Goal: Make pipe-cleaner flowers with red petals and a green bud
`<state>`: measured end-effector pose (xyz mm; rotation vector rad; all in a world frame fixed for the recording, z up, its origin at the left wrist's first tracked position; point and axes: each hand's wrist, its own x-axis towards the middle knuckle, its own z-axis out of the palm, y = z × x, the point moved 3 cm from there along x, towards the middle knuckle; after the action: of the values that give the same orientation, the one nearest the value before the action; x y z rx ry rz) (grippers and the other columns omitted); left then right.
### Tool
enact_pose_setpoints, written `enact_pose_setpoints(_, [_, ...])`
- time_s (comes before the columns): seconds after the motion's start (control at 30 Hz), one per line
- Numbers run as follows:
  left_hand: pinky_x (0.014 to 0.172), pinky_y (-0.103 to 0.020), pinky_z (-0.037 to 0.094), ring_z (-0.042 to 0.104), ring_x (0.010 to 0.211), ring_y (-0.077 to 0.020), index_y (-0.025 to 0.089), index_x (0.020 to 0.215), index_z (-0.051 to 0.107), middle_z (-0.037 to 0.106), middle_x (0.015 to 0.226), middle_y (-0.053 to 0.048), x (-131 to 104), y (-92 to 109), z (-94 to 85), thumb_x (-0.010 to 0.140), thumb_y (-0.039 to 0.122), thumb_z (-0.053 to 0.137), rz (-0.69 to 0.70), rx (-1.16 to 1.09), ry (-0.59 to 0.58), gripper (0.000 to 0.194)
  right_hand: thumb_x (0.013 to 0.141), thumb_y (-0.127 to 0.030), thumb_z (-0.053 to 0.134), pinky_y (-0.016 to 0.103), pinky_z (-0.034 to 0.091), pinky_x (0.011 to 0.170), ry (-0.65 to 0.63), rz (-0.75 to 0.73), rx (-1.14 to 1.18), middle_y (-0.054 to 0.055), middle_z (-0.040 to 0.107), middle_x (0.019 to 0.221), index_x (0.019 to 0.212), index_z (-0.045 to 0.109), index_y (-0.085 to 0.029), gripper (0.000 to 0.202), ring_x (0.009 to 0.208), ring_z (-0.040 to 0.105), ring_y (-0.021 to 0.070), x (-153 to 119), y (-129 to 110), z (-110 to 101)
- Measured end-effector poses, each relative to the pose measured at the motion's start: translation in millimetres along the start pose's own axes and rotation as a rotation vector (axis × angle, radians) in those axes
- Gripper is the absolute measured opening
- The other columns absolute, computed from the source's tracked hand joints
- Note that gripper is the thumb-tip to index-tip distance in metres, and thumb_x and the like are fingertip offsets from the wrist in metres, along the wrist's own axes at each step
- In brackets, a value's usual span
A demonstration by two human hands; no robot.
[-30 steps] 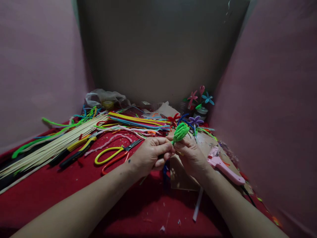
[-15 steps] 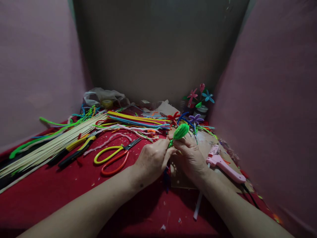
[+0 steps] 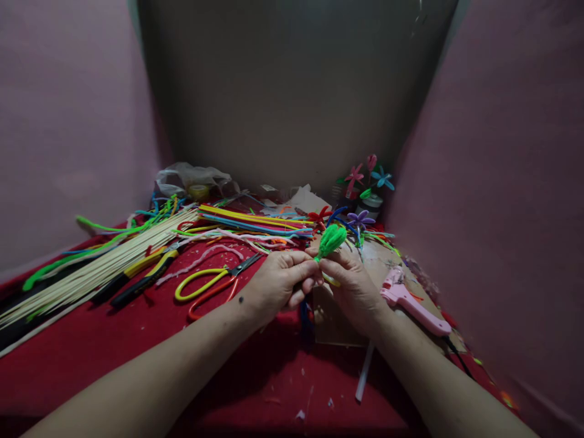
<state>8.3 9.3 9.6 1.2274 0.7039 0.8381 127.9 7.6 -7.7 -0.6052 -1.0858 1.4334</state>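
A bright green fuzzy pipe-cleaner piece [image 3: 331,239], rounded like a leaf or bud, stands up between both hands near the middle of the view. My left hand [image 3: 285,281] pinches its narrow lower end from the left, fingers curled. From the right, my right hand [image 3: 350,285] grips the same base between thumb and fingers. A short yellowish bit [image 3: 331,280] shows under the right thumb. Below the hands lies a brown cardboard sheet [image 3: 335,325] on the red cloth.
Scissors [image 3: 201,285], pliers [image 3: 145,278] and pale sticks [image 3: 114,258] lie left. Colored pipe cleaners [image 3: 255,220] spread behind. A pink glue gun [image 3: 417,307] rests right, with a purple flower [image 3: 361,219] and a blue flower [image 3: 383,177] further back.
My left hand has turned and shifted slightly left, so its curled fingers now show. The green piece has tilted a little and its narrow base is more visible.
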Motion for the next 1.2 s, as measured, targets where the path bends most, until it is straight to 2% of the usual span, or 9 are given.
enact_pose_setpoints(0.2, [0.027,-0.012,0.017,0.022,0.027,0.0013,0.013,0.074,0.057,0.045,0.046,0.008,-1,-6,-0.8,0.079,0.031,0.058,-0.115,-0.230,-0.160,0.019,0.073,-0.022,0.065,0.033,0.045,0.076,-0.087,-0.003,0.004,0.002,0.070,0.083,0.091,0.072,-0.023,0.019,0.073,0.061,0.0164,-1,-2,2])
enact_pose_setpoints(0.33, [0.028,-0.012,0.016,0.023,0.027,0.0013,0.013,0.076,0.057,0.047,0.048,0.007,-1,-6,0.1,0.080,0.032,0.058,-0.098,-0.195,-0.174,0.020,0.074,-0.019,0.065,0.029,0.044,0.070,-0.047,-0.045,0.018,0.000,0.069,0.076,0.089,0.072,-0.023,0.017,0.067,0.057,0.0136,-1,-2,2])
enact_pose_setpoints(0.47, [0.031,-0.012,0.020,0.030,0.030,0.0007,0.012,0.073,0.056,0.048,0.051,0.006,-1,-1,1.5,0.080,0.035,0.056,0.015,-0.010,-0.096,0.024,0.075,-0.019,0.064,0.025,0.042,0.060,0.008,-0.026,0.048,-0.002,0.063,0.062,0.083,0.071,-0.021,0.011,0.057,0.052,0.0109,-2,2,1])
enact_pose_setpoints(0.63, [0.036,-0.018,0.033,0.042,0.037,-0.0052,0.013,0.078,0.059,0.051,0.054,0.004,-1,4,0.6,0.079,0.037,0.055,0.118,0.348,0.050,0.025,0.073,-0.021,0.067,0.023,0.042,0.057,0.072,0.006,0.064,-0.001,0.067,0.068,0.083,0.071,-0.020,0.011,0.061,0.056,0.0116,-2,4,0])
enact_pose_setpoints(0.73, [0.055,-0.024,0.046,0.055,0.058,-0.0111,0.015,0.087,0.060,0.060,0.072,-0.001,-2,6,-6.2,0.077,0.036,0.059,0.320,0.570,0.258,0.023,0.071,-0.020,0.069,0.020,0.041,0.055,0.138,-0.003,0.062,-0.002,0.069,0.075,0.081,0.071,-0.021,0.010,0.064,0.057,0.0099,-3,3,0])
enact_pose_setpoints(0.8, [0.067,-0.026,0.047,0.057,0.072,-0.0136,0.018,0.095,0.059,0.061,0.082,-0.002,-2,7,-9.4,0.077,0.034,0.061,0.464,0.622,0.328,0.024,0.069,-0.020,0.071,0.019,0.040,0.055,0.149,0.003,0.056,-0.002,0.069,0.075,0.079,0.071,-0.021,0.010,0.062,0.056,0.0087,-3,4,2])
enact_pose_setpoints(0.87, [0.072,-0.027,0.045,0.056,0.079,-0.0142,0.019,0.096,0.059,0.060,0.087,-0.003,-2,9,-11.3,0.079,0.030,0.060,0.541,0.604,0.341,0.021,0.068,-0.022,0.072,0.019,0.040,0.054,0.133,0.031,0.049,-0.002,0.068,0.070,0.076,0.072,-0.019,0.008,0.059,0.054,0.0081,-4,6,3])
enact_pose_setpoints(0.97, [0.074,-0.027,0.043,0.054,0.080,-0.0139,0.017,0.080,0.061,0.057,0.083,-0.002,-3,15,-11.5,0.081,0.019,0.055,0.585,0.632,0.361,0.006,0.066,-0.023,0.073,0.019,0.039,0.054,0.127,0.059,0.039,-0.003,0.065,0.064,0.071,0.071,-0.018,0.007,0.056,0.051,0.0074,-4,10,4])
enact_pose_setpoints(1.2, [0.071,-0.025,0.040,0.050,0.074,-0.0129,0.017,0.068,0.055,0.052,0.074,0.000,-4,20,-8.8,0.082,0.013,0.047,0.556,0.727,0.382,0.016,0.066,-0.024,0.073,0.019,0.038,0.054,0.127,0.071,0.023,-0.003,0.062,0.060,0.073,0.072,-0.018,0.009,0.058,0.050,0.0074,-4,12,2])
